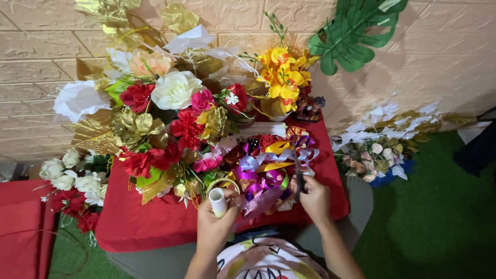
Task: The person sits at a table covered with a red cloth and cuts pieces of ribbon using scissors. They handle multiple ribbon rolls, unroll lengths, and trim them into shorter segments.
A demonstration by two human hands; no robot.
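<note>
My left hand [214,219] grips a small white roll [218,201] held upright, with a strip of purple ribbon [261,201] running from it toward the right. My right hand [314,199] is closed on dark scissors [298,178] whose blades point up into a pile of shiny ribbons [268,163] in purple, yellow, red and silver. The pile lies on a small table covered by a red cloth [139,225]. A large bunch of artificial flowers [165,119] in red, white, pink and gold fills the table's left side.
Yellow artificial flowers [281,77] stand at the back by a brick-pattern wall. A green paper leaf [351,33] hangs on the wall. White and red flowers [72,186] lie to the left, a pale bouquet [380,147] to the right on green turf [429,217].
</note>
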